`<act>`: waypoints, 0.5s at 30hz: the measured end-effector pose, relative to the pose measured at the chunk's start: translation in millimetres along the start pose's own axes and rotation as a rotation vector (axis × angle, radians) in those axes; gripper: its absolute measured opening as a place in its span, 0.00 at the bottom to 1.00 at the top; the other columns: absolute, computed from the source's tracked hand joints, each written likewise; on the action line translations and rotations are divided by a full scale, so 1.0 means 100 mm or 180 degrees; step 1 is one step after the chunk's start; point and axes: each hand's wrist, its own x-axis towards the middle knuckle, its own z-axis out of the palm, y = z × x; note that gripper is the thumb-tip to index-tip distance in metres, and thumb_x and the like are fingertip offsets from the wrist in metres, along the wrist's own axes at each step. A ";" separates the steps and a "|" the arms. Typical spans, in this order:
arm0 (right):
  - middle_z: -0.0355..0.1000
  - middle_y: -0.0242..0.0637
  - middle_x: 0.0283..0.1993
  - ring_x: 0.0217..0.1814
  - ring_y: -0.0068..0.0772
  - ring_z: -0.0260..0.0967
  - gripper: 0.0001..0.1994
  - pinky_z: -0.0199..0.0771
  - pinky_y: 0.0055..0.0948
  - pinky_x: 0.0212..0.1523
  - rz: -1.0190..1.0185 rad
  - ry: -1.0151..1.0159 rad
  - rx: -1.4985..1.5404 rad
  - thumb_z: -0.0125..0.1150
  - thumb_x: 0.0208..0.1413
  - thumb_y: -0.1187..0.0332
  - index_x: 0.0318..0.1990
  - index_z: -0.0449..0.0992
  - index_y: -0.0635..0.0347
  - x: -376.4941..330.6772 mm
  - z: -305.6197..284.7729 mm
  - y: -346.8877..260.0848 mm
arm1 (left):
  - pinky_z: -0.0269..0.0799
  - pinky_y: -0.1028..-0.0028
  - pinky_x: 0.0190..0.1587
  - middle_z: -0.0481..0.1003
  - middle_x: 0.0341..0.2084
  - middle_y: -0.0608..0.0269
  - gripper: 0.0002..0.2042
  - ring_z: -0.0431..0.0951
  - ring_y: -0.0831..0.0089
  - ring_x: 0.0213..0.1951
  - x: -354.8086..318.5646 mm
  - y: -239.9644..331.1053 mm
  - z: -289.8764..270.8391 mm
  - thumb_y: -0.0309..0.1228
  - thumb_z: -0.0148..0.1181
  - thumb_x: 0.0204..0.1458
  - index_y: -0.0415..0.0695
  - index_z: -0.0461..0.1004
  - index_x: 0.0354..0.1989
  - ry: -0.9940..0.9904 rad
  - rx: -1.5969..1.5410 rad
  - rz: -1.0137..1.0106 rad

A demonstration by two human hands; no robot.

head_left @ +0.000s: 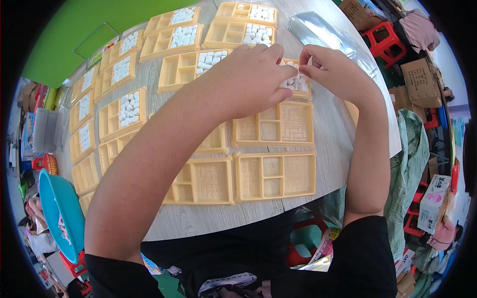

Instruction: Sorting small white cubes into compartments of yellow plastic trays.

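Note:
Both my hands are over a yellow compartment tray (309, 92) that holds white marshmallow-like pieces (299, 83). My left hand (263, 74) comes from the left with bent fingers, its thumb and index finger apart beside the pieces. My right hand (330, 69) reaches in from the right, thumb and index fingertip brought together in a pinch at the pieces' edge. Whatever is between those fingertips is too small to make out. Just nearer lies a tray (259, 121) with bare compartments, and another bare tray (283, 176) below it.
Several more yellow trays (124, 113) stand in rows to the left and back, many with white pieces in one compartment. A clear plastic stack (330, 39) lies at the back right. A teal basin (57, 213) stands left of the table; a red stool (385, 42) is beyond its right side.

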 end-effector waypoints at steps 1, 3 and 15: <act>0.71 0.37 0.29 0.32 0.28 0.64 0.11 0.67 0.34 0.35 0.0037 -0.0060 -0.0076 0.63 0.66 0.63 0.42 0.76 0.63 0.00 -0.01 -0.02 | 0.72 0.57 0.61 0.76 0.52 0.52 0.18 0.77 0.57 0.56 0.00 0.00 0.00 0.44 0.59 0.65 0.46 0.80 0.55 -0.0055 -0.0003 -0.0014; 0.71 0.37 0.29 0.32 0.29 0.64 0.11 0.67 0.34 0.35 0.0137 -0.0062 -0.0105 0.64 0.65 0.63 0.41 0.76 0.63 0.00 -0.02 -0.03 | 0.72 0.58 0.61 0.76 0.52 0.52 0.18 0.77 0.57 0.56 0.00 0.01 0.00 0.44 0.58 0.65 0.46 0.81 0.55 -0.0049 -0.0012 -0.0035; 0.66 0.35 0.24 0.27 0.29 0.61 0.08 0.66 0.34 0.32 -0.0294 0.0048 -0.0194 0.65 0.62 0.68 0.43 0.80 0.63 0.01 0.03 0.00 | 0.72 0.58 0.62 0.75 0.54 0.52 0.18 0.77 0.58 0.58 0.00 0.01 -0.03 0.44 0.58 0.66 0.48 0.80 0.57 -0.0140 -0.0029 -0.0040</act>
